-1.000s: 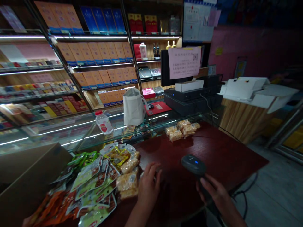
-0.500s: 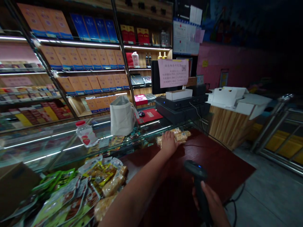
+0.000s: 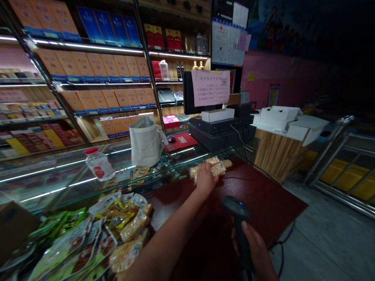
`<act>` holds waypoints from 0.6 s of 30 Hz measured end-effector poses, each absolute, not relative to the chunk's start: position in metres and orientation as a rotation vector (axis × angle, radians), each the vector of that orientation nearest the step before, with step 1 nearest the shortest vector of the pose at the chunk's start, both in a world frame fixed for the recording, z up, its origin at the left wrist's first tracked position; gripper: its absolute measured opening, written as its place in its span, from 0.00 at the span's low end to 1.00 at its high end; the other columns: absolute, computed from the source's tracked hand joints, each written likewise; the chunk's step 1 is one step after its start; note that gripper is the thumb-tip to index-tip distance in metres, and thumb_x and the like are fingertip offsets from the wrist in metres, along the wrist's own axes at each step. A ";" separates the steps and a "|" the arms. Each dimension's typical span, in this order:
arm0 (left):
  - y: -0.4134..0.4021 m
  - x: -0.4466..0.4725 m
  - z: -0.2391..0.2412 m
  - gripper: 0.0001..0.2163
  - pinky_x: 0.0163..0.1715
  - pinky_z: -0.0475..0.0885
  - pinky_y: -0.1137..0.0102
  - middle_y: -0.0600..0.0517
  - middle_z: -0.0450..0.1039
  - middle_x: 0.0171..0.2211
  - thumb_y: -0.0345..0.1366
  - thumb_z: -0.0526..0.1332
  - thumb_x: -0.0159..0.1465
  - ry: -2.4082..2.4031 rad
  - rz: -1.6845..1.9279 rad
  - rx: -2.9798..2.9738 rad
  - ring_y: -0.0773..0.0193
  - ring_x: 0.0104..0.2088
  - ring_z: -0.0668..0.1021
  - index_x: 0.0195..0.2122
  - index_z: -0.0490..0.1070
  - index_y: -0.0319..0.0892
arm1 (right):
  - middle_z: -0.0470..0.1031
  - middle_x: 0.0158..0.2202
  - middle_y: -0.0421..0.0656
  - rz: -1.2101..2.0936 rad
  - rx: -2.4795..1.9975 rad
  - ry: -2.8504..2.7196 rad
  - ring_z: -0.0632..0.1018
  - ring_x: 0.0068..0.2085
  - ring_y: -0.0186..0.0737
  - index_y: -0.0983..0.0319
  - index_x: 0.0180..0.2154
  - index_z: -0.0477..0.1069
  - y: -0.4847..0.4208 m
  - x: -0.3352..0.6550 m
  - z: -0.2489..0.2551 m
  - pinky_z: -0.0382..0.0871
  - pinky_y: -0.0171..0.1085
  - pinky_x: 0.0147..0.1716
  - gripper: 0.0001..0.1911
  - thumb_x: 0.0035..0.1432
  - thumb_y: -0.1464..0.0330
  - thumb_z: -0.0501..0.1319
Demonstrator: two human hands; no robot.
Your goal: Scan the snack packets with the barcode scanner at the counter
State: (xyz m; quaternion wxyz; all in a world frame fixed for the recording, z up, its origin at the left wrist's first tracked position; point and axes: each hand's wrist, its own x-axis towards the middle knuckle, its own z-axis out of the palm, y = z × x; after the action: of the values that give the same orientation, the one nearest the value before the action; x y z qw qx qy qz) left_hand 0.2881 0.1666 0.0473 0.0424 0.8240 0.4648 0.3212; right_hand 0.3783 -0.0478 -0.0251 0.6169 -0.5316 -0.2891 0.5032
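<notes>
My left hand is stretched far across the dark red counter and closes its fingers on a tan snack packet from a small group of such packets by the glass edge. My right hand is wrapped round the handle of a black barcode scanner, whose head shows a small blue light and points away from me. A heap of snack packets in green, yellow and orange lies at the near left.
A glass display case carries a plastic bottle and a white bag. Behind stand a monitor with a pink notice, a black register unit, lit shelves of boxes, and a wooden counter.
My left arm left the near heap and reached out to the far tan packets, then curled its fingers on one. The scanner stayed in my right hand.
</notes>
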 end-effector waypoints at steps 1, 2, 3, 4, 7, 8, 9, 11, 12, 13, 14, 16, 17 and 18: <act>0.157 0.278 0.045 0.18 0.51 0.68 0.58 0.43 0.71 0.47 0.33 0.67 0.56 1.394 1.057 2.390 0.52 0.50 0.73 0.47 0.66 0.41 | 0.72 0.16 0.39 1.153 -1.211 -0.665 0.70 0.18 0.33 0.63 0.29 0.74 -0.049 0.378 -0.023 0.63 0.30 0.17 0.29 0.58 0.43 0.57; 0.147 0.267 0.043 0.18 0.48 0.70 0.60 0.45 0.72 0.45 0.32 0.66 0.56 1.343 1.125 2.214 0.55 0.46 0.75 0.47 0.65 0.42 | 0.73 0.17 0.39 1.149 -1.203 -0.661 0.71 0.18 0.33 0.63 0.30 0.75 -0.051 0.377 -0.020 0.63 0.30 0.17 0.28 0.59 0.44 0.57; 0.136 0.255 0.040 0.19 0.43 0.73 0.62 0.48 0.73 0.42 0.33 0.66 0.56 1.272 1.169 2.004 0.58 0.41 0.77 0.47 0.64 0.43 | 0.73 0.18 0.39 1.142 -1.202 -0.654 0.71 0.19 0.33 0.63 0.30 0.75 -0.052 0.376 -0.019 0.63 0.30 0.18 0.28 0.59 0.44 0.57; 0.124 0.243 0.037 0.20 0.38 0.74 0.64 0.50 0.73 0.40 0.34 0.67 0.55 1.192 1.183 1.784 0.61 0.35 0.78 0.47 0.63 0.44 | 0.73 0.18 0.39 1.135 -1.203 -0.644 0.71 0.19 0.33 0.63 0.31 0.75 -0.053 0.376 -0.018 0.63 0.30 0.18 0.27 0.59 0.45 0.58; 0.086 0.203 0.031 0.26 0.24 0.74 0.70 0.54 0.73 0.36 0.40 0.70 0.50 1.039 1.161 1.270 0.68 0.23 0.76 0.47 0.63 0.45 | 0.74 0.18 0.39 1.125 -1.198 -0.619 0.71 0.19 0.33 0.63 0.34 0.76 -0.055 0.375 -0.018 0.63 0.30 0.17 0.27 0.56 0.44 0.61; 0.072 0.190 0.030 0.28 0.22 0.73 0.71 0.53 0.73 0.37 0.41 0.72 0.47 1.021 1.177 1.166 0.69 0.22 0.75 0.48 0.63 0.45 | 0.74 0.19 0.38 1.126 -1.192 -0.613 0.71 0.19 0.33 0.62 0.35 0.76 -0.056 0.375 -0.019 0.64 0.30 0.17 0.27 0.55 0.44 0.61; 0.059 0.179 0.030 0.29 0.22 0.73 0.72 0.53 0.73 0.38 0.42 0.73 0.46 1.014 1.201 1.096 0.70 0.23 0.76 0.48 0.64 0.45 | 0.73 0.19 0.38 1.133 -1.188 -0.609 0.71 0.19 0.33 0.62 0.36 0.76 -0.057 0.375 -0.019 0.64 0.30 0.17 0.27 0.55 0.44 0.61; 0.034 0.157 0.031 0.28 0.22 0.72 0.74 0.52 0.73 0.38 0.43 0.73 0.47 1.016 1.248 1.014 0.70 0.25 0.76 0.48 0.66 0.45 | 0.74 0.19 0.38 1.146 -1.192 -0.607 0.71 0.19 0.34 0.62 0.36 0.75 -0.058 0.376 -0.020 0.64 0.31 0.17 0.27 0.55 0.44 0.62; 0.022 0.148 0.032 0.27 0.22 0.72 0.74 0.52 0.73 0.37 0.43 0.73 0.48 1.020 1.273 0.986 0.69 0.26 0.77 0.48 0.67 0.45 | 0.74 0.19 0.38 1.149 -1.196 -0.606 0.71 0.19 0.34 0.63 0.36 0.75 -0.058 0.377 -0.020 0.64 0.31 0.17 0.28 0.54 0.44 0.62; 0.012 0.140 0.033 0.27 0.22 0.72 0.75 0.53 0.72 0.37 0.44 0.72 0.49 1.027 1.304 0.960 0.69 0.27 0.77 0.48 0.68 0.44 | 0.75 0.20 0.38 1.150 -1.199 -0.606 0.71 0.20 0.34 0.63 0.37 0.75 -0.058 0.378 -0.020 0.65 0.31 0.17 0.28 0.53 0.44 0.63; 0.003 0.132 0.034 0.26 0.22 0.71 0.76 0.53 0.72 0.36 0.45 0.72 0.50 1.039 1.339 0.936 0.69 0.27 0.77 0.48 0.69 0.44 | 0.75 0.21 0.38 1.151 -1.200 -0.609 0.71 0.20 0.35 0.63 0.38 0.75 -0.059 0.379 -0.020 0.65 0.31 0.17 0.28 0.53 0.44 0.63; -0.012 0.119 0.036 0.25 0.22 0.71 0.76 0.53 0.72 0.35 0.46 0.72 0.50 1.065 1.406 0.903 0.69 0.27 0.76 0.48 0.70 0.44 | 0.75 0.21 0.38 1.157 -1.199 -0.620 0.72 0.21 0.35 0.63 0.38 0.75 -0.061 0.378 -0.019 0.65 0.31 0.18 0.28 0.52 0.44 0.64; -0.018 0.113 0.036 0.25 0.22 0.71 0.76 0.53 0.72 0.35 0.46 0.72 0.50 1.074 1.425 0.901 0.69 0.27 0.76 0.48 0.70 0.44 | 0.75 0.20 0.38 1.163 -1.197 -0.630 0.71 0.21 0.34 0.63 0.35 0.75 -0.063 0.377 -0.019 0.65 0.30 0.18 0.27 0.52 0.44 0.64; -0.024 0.108 0.037 0.25 0.23 0.72 0.76 0.53 0.72 0.35 0.45 0.72 0.51 1.083 1.434 0.910 0.69 0.28 0.76 0.48 0.70 0.44 | 0.74 0.19 0.38 1.169 -1.197 -0.638 0.71 0.21 0.34 0.64 0.34 0.75 -0.066 0.374 -0.018 0.65 0.30 0.18 0.27 0.52 0.44 0.65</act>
State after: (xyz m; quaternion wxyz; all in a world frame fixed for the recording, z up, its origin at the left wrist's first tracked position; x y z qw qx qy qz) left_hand 0.1077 -0.0237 0.0369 0.5344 0.3821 0.4544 0.6016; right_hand 0.3737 -0.0657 -0.0183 0.6253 -0.5218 -0.2781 0.5094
